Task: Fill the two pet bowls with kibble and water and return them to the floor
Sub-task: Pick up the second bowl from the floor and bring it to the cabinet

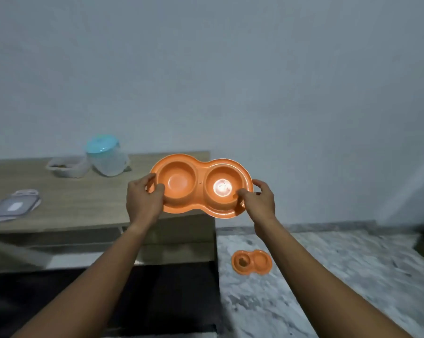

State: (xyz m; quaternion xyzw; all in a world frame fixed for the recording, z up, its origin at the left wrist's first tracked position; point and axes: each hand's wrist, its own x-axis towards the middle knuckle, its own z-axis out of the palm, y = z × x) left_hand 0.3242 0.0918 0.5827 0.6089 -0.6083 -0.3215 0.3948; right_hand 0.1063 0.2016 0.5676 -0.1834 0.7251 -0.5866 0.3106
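Note:
I hold an orange double pet bowl (201,185) in the air above the right end of a wooden table (84,198). My left hand (143,198) grips its left rim, thumb inside the left well. My right hand (258,200) grips its right rim, thumb over the edge of the right well. The left well looks bare; the right well shows a bright glare, so its content is unclear. A second orange double bowl (251,261) lies on the marble floor below, with brown kibble in its left well.
On the table stand a clear jug with a blue lid (106,156), an open clear container holding kibble (67,166) and a flat container lid (14,204). A dark area (157,301) lies below the table. A grey wall is behind.

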